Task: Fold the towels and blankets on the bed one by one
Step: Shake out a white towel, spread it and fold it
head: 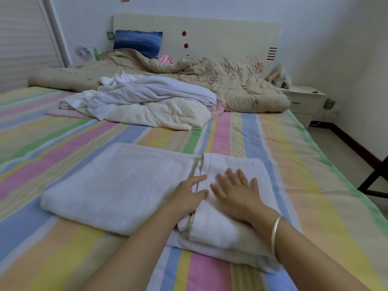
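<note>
A white towel [117,185] lies partly folded on the striped bed sheet [294,164] in front of me. Its right part is folded over, with a hemmed edge running down the middle. My left hand [189,196] grips that hemmed edge between thumb and fingers. Just to its right, my right hand [237,192] lies flat with spread fingers on the folded-over part. A silver bangle is on the right wrist. Farther up the bed sits a rumpled pile of white and cream towels and blankets [147,101], with a pink one under it.
A crumpled beige quilt [220,80] stretches across the head of the bed, with a blue pillow [137,43] against the headboard. A small fan [84,52] stands at the back left. A white nightstand [304,99] and a dark furniture frame [373,181] stand right of the bed.
</note>
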The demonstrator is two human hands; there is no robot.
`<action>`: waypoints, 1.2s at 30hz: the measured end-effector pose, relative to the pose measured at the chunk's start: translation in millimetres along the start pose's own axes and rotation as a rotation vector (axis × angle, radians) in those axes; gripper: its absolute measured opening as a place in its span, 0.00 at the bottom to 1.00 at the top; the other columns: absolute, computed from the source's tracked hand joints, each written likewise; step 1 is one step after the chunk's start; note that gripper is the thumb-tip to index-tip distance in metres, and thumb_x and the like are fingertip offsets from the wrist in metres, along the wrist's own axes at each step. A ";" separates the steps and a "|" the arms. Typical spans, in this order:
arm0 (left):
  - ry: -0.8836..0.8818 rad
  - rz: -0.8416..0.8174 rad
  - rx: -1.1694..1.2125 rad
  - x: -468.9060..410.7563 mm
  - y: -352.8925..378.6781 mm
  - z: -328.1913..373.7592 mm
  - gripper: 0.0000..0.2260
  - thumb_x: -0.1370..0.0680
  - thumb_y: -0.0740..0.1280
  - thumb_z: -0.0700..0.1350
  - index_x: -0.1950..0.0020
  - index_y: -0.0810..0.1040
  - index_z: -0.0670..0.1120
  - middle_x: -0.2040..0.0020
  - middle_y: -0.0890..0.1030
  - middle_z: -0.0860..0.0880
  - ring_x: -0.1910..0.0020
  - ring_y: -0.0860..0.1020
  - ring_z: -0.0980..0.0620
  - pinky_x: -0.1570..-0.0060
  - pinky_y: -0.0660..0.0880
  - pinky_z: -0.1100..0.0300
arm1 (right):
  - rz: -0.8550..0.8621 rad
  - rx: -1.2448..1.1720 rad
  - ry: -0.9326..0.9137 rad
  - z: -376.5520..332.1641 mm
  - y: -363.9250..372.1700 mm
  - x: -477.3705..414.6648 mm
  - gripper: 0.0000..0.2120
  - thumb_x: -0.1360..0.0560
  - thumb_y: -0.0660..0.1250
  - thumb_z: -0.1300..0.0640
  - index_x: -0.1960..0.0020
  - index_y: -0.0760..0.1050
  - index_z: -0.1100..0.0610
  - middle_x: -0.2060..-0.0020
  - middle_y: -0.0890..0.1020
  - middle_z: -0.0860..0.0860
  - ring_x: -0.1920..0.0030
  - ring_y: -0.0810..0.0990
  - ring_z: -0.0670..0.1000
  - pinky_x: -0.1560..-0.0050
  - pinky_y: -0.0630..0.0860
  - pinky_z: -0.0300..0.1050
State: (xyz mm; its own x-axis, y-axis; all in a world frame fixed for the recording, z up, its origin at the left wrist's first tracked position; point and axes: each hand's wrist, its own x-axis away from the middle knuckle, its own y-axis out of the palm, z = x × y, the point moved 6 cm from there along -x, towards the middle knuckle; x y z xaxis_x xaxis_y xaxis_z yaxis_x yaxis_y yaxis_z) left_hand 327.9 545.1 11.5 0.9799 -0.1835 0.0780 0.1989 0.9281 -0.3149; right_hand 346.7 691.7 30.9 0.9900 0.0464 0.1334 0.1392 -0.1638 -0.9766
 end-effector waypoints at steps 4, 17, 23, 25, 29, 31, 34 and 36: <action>-0.096 0.020 0.128 19.1 -8.5 8.4 0.23 0.21 0.67 0.41 0.27 0.70 0.51 0.28 0.70 0.49 0.34 0.71 0.53 0.46 0.71 0.67 | -0.054 0.038 -0.009 -38.3 18.7 45.0 0.33 0.20 0.41 0.36 0.21 0.42 0.50 0.22 0.42 0.52 0.22 0.39 0.56 0.26 0.39 0.63; -0.493 0.429 0.867 153.1 -116.5 -76.3 0.06 0.20 0.58 0.32 0.53 0.73 0.36 0.54 0.77 0.40 0.55 0.78 0.45 0.59 0.80 0.52 | 0.070 0.068 0.036 -44.2 23.3 52.9 0.32 0.20 0.41 0.37 0.21 0.45 0.51 0.21 0.45 0.53 0.22 0.43 0.57 0.26 0.42 0.62; -0.366 0.663 0.900 137.1 -146.9 -79.1 0.18 0.23 0.62 0.36 0.33 0.73 0.42 0.39 0.78 0.45 0.45 0.77 0.47 0.48 0.74 0.52 | 0.107 0.035 0.024 -50.1 17.5 63.2 0.31 0.20 0.43 0.37 0.21 0.48 0.50 0.21 0.49 0.52 0.22 0.46 0.56 0.25 0.44 0.60; -0.406 0.618 0.998 132.5 -147.1 -78.8 0.20 0.21 0.60 0.37 0.29 0.69 0.43 0.34 0.75 0.44 0.37 0.74 0.46 0.42 0.72 0.52 | 0.145 -0.006 -0.012 -60.5 13.5 70.3 0.35 0.24 0.44 0.31 0.22 0.51 0.49 0.22 0.52 0.51 0.23 0.49 0.55 0.25 0.47 0.59; -0.412 0.580 1.109 125.1 -153.1 -77.1 0.20 0.20 0.62 0.40 0.28 0.68 0.42 0.33 0.74 0.43 0.34 0.73 0.45 0.40 0.72 0.52 | 0.173 0.035 -0.050 -80.4 20.7 72.3 0.51 0.33 0.49 0.22 0.21 0.48 0.53 0.22 0.53 0.54 0.23 0.51 0.55 0.25 0.49 0.57; -0.409 0.579 1.122 123.3 -155.5 -78.7 0.20 0.20 0.63 0.41 0.28 0.68 0.42 0.32 0.73 0.42 0.34 0.73 0.45 0.38 0.71 0.52 | 0.211 0.012 -0.014 -79.5 25.6 64.5 0.48 0.29 0.55 0.27 0.22 0.48 0.58 0.23 0.54 0.57 0.23 0.52 0.55 0.24 0.51 0.54; -0.394 0.569 1.153 122.6 -157.7 -79.5 0.20 0.20 0.63 0.41 0.28 0.68 0.43 0.32 0.74 0.42 0.34 0.73 0.44 0.37 0.72 0.52 | 0.303 -0.096 0.023 -73.9 22.6 61.0 0.35 0.22 0.58 0.41 0.24 0.56 0.61 0.26 0.63 0.58 0.25 0.60 0.55 0.28 0.58 0.47; -0.388 0.563 1.177 120.5 -159.4 -81.4 0.20 0.20 0.63 0.41 0.28 0.68 0.43 0.32 0.74 0.42 0.35 0.74 0.44 0.37 0.72 0.52 | 0.402 -0.113 0.019 -71.6 15.9 65.8 0.20 0.22 0.59 0.50 0.33 0.69 0.58 0.37 0.76 0.55 0.37 0.74 0.56 0.43 0.69 0.47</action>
State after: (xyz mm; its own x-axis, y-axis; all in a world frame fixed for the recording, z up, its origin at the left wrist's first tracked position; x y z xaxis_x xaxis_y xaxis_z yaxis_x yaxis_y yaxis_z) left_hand 415.5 348.7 -5.9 0.8176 0.2293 0.5281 -0.5443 0.6069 0.5792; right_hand 415.8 621.5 36.1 0.9662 -0.0617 -0.2504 -0.2577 -0.2720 -0.9272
